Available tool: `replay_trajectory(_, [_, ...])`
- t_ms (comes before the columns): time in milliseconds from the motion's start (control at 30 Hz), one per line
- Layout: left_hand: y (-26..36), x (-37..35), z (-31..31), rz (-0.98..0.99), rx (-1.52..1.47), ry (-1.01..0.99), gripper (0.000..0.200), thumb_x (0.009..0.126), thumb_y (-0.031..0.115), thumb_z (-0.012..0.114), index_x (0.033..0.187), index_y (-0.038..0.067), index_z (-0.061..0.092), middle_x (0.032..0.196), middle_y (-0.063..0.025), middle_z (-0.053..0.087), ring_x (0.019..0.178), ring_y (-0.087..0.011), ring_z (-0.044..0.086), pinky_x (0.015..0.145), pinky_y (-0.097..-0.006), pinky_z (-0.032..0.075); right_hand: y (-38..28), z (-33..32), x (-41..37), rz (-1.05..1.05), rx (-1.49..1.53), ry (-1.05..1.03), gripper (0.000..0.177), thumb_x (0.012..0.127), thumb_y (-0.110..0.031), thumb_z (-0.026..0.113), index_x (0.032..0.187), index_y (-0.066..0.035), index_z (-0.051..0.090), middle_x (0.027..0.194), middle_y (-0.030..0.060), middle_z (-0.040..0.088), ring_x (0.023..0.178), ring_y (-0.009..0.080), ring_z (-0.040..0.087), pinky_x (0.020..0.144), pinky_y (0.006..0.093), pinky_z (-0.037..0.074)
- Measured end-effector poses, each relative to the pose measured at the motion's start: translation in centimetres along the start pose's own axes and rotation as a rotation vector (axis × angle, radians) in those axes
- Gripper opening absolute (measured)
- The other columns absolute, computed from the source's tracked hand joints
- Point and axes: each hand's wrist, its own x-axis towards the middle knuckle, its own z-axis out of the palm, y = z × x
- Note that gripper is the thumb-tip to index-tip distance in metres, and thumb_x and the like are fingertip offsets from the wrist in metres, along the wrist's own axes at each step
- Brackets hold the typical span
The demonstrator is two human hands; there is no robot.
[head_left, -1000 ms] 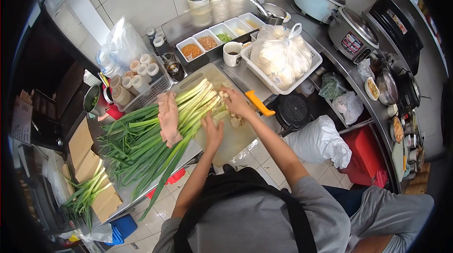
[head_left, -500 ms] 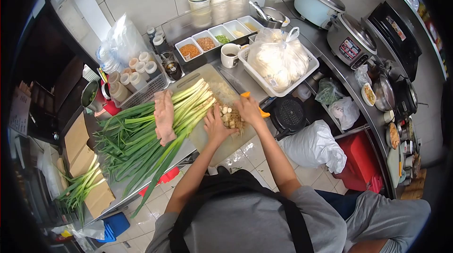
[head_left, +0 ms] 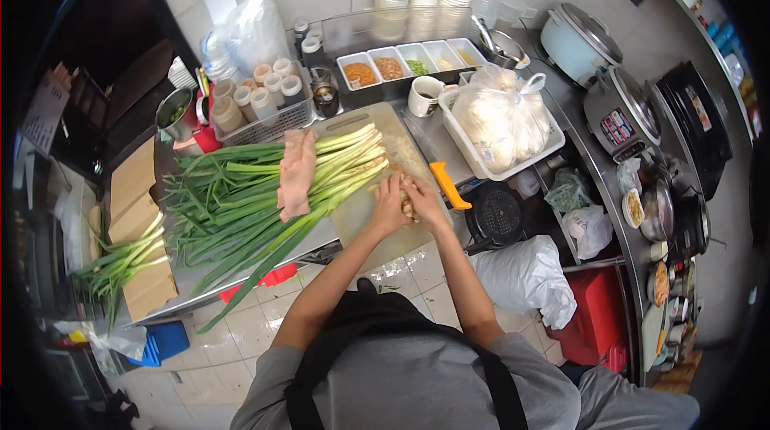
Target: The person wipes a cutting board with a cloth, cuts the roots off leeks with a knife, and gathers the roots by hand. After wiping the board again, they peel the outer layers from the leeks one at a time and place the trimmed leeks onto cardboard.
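Observation:
My left hand (head_left: 391, 204) and my right hand (head_left: 422, 200) are together over the cutting board (head_left: 358, 231). Between them, their fingers cup a clump of trimmed root ends (head_left: 408, 208), mostly hidden. Just left of the hands lies a big bunch of green onions (head_left: 241, 189), pale ends toward me and green leaves spread left. A pinkish strip (head_left: 297, 175) lies across the stalks. Right of my right hand, a knife's orange handle (head_left: 449, 185) rests at the board's edge, untouched.
Behind the board stand a mug (head_left: 424, 97), a topping tray (head_left: 388, 69) and a basket of squeeze bottles (head_left: 269, 121). A white basket (head_left: 481, 165) holds a full plastic bag. Rice cookers (head_left: 622, 113) line the right counter. More green onions (head_left: 128, 257) lie on cardboard at left.
My hands have come together around the root ends. My right hand has moved away from the orange handle, which now lies in full view. The camera view has shifted.

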Motion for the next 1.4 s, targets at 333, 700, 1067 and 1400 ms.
replay_trajectory(333, [10.3,0.7,-13.7,0.25,-0.105,0.28,0.088,0.056,0.0,0.072,0.132,0.004,0.029,0.123,-0.0208,0.037,0.113,-0.0419,0.038,0.097,-0.0467,0.034,-17.7,0.9,-5.9,-0.392,0.016,0.004,0.037,0.091,-0.018,0.055,0.124,0.0,0.05,0.114,0.009,0.054,0.103,0.0147,0.05,0.084,0.0264,0.041])
replay_trajectory(700, [3.3,-21.2,-32.0,-0.133,0.279,0.8,0.079,0.061,-0.005,0.066,0.132,-0.001,0.032,0.124,-0.0212,0.036,0.11,-0.0406,0.038,0.092,-0.0441,0.037,-22.6,27.0,-16.2,-0.434,0.154,-0.759,0.038,0.093,-0.009,0.048,0.13,0.001,0.044,0.123,0.0096,0.051,0.109,0.0164,0.049,0.093,0.0281,0.038])
replay_trajectory(1067, [-2.1,-51.8,-49.3,-0.536,0.41,1.135,0.085,0.058,-0.004,0.071,0.133,0.003,0.03,0.123,-0.0235,0.035,0.11,-0.0428,0.038,0.093,-0.0467,0.037,-22.9,57.6,-38.2,-0.539,0.162,-1.298,0.04,0.088,-0.013,0.059,0.122,0.004,0.049,0.108,0.0107,0.054,0.1,0.0176,0.052,0.086,0.0278,0.04])
replay_trajectory(1400, [-13.2,-68.6,-62.5,-0.739,0.422,1.232,0.092,0.054,-0.002,0.076,0.134,0.004,0.029,0.124,-0.0225,0.035,0.115,-0.0414,0.037,0.097,-0.0455,0.035,-22.8,81.1,-49.4,-0.634,0.047,-1.504,0.042,0.087,-0.019,0.06,0.123,-0.001,0.051,0.099,0.0113,0.053,0.093,0.0204,0.053,0.082,0.029,0.042])
